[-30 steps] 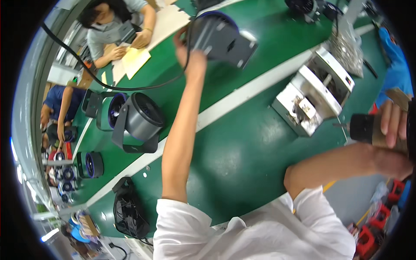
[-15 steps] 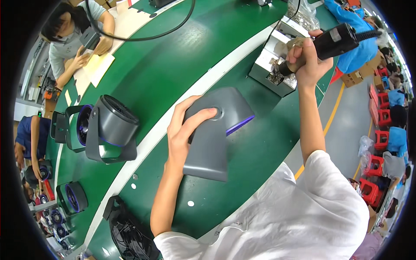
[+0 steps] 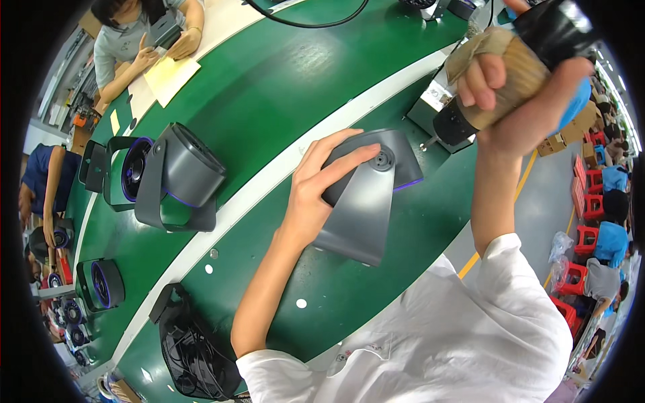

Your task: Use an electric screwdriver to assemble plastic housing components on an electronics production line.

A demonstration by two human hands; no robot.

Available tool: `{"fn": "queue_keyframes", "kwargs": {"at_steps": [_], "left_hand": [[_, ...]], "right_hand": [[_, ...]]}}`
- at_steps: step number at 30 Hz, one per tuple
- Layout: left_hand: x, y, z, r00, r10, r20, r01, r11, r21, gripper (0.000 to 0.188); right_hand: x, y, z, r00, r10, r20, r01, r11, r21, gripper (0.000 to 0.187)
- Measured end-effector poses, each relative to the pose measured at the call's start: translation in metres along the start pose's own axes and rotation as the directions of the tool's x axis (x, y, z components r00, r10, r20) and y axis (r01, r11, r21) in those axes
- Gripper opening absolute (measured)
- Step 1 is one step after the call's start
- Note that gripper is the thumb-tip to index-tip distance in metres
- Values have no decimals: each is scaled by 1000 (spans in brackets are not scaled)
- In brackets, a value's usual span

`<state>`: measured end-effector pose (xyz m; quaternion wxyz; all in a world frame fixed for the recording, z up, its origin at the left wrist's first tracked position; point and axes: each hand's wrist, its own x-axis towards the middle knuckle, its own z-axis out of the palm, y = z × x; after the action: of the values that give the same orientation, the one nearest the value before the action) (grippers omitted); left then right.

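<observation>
My left hand (image 3: 310,195) is wrapped round a dark grey desk fan (image 3: 356,218) with a flat bracket arm and a purple rim. One finger lies beside the round recessed pivot hole in the bracket. My right hand (image 3: 534,111) grips an electric screwdriver (image 3: 514,64) with a black body and a tan wrapped handle, held up to the right of the fan. A small screw (image 3: 423,146) appears at the bit's tip, apart from the fan. Behind the tool stands a white box (image 3: 430,111), partly hidden by my right hand.
Two grey fans (image 3: 191,171) with brackets stand across the white strip at left, with a smaller fan unit (image 3: 101,285) nearer. A black mesh bag (image 3: 191,342) holds cables. A black cable (image 3: 316,25) hangs at the top. A co-worker (image 3: 127,50) sits opposite.
My right hand has lifted the screwdriver out of the white box, and a screw now shows at its bit. My left hand has moved the fan right and turned it, exposing the pivot hole.
</observation>
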<state>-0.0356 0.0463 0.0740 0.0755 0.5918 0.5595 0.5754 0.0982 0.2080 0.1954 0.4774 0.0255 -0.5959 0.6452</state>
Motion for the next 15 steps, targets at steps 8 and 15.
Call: {"fn": "queue_keyframes", "kwargs": {"at_steps": [8, 15], "left_hand": [[0, -2, 1, 1000, 20, 5, -20, 999, -25, 52], [-1, 0, 1, 999, 51, -3, -51, 998, -24, 53]], "right_hand": [[-1, 20, 36, 941, -105, 321, 80, 993, 93, 108], [-7, 18, 63, 994, -97, 58, 78, 958, 277, 96]]}}
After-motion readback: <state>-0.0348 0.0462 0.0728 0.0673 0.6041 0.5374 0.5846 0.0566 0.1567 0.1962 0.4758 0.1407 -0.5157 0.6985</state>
